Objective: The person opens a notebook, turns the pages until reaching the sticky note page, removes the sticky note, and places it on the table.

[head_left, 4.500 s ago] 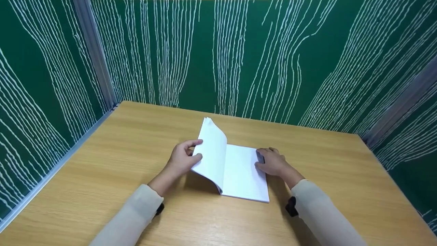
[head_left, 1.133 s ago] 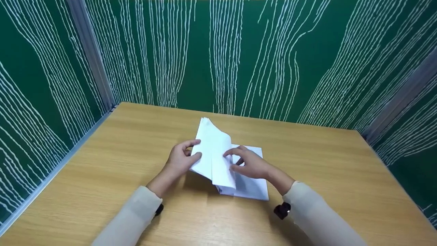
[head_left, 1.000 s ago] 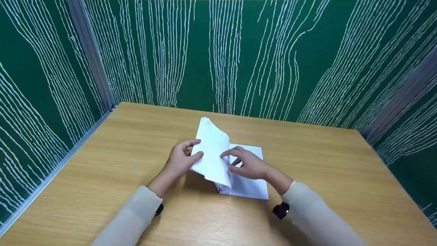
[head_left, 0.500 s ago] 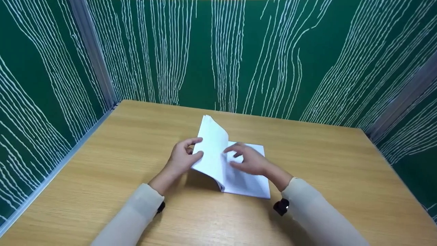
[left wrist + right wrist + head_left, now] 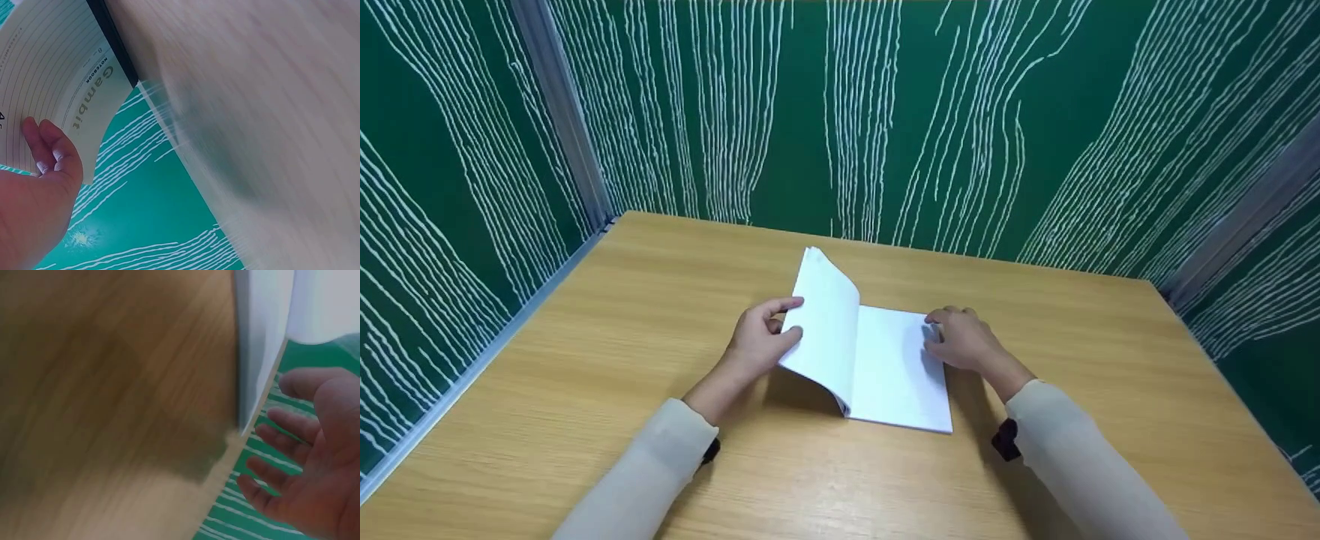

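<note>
A white notebook (image 5: 896, 367) lies spread on the wooden table, its left part lifted and bowed upward. My left hand (image 5: 757, 337) pinches the outer edge of that raised part, thumb on the page side and fingers behind. In the left wrist view the left hand (image 5: 48, 180) rests its fingers on the notebook's cover (image 5: 73, 84), which reads "Gambit NOTEBOOK". At the right page's outer edge is my right hand (image 5: 966, 341); its fingers are loosely bent. The right wrist view has the right hand (image 5: 315, 461) with fingers spread, and nothing gripped is visible there.
The wooden table (image 5: 660, 262) extends around the notebook. Green walls (image 5: 802, 112) with white wavy lines enclose its back and sides, with grey metal posts (image 5: 562, 112) at the corners. A dark band (image 5: 1006, 441) sits at the right sleeve.
A page between the two halves has gone over to the left and now lies against the raised part. The right hand has moved from the middle to the right edge. The left hand keeps its grip.
</note>
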Available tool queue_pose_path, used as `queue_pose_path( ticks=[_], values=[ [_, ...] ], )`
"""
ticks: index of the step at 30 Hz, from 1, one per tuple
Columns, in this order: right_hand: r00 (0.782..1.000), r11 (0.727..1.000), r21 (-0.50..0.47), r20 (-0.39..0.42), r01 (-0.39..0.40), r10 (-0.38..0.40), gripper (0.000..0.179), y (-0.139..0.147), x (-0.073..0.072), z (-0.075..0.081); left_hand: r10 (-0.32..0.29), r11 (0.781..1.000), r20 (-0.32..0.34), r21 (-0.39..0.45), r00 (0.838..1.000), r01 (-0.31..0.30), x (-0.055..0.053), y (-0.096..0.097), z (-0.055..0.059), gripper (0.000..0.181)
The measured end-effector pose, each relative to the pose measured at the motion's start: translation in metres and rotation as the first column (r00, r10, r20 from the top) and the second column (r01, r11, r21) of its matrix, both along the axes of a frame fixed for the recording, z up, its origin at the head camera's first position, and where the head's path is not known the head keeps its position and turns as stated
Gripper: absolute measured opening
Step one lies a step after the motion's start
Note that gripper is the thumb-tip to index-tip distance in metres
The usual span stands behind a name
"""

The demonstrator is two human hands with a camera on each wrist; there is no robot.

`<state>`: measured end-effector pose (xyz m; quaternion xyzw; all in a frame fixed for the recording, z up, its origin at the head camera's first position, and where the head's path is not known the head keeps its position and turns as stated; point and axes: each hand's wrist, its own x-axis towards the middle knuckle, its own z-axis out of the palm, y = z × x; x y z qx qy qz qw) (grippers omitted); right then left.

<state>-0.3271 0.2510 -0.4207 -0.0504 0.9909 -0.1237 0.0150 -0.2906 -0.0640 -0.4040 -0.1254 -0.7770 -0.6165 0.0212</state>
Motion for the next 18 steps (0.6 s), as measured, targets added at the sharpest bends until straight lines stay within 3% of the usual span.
queue_pose_path(
  ticks=[7, 13, 18],
  values=[
    [0.996, 1.0, 0.017, 0.087, 0.014, -0.015, 0.055, 0.006, -0.002, -0.007, -0.017, 1.0, 0.035, -0.002, 0.999, 0.018, 0.003, 0.0, 0.007, 0.038],
    [0.997, 1.0, 0.009, 0.077, 0.025, -0.026, 0.057, 0.005, -0.001, -0.008, -0.025, 1.0, 0.045, -0.018, 0.999, 0.026, 0.016, 0.0, 0.024, 0.039],
    [0.998, 1.0, 0.01, 0.055, 0.002, -0.003, 0.058, 0.007, -0.001, -0.011, 0.003, 0.999, 0.06, -0.036, 0.998, -0.001, 0.021, 0.002, 0.029, 0.039]
  ],
)
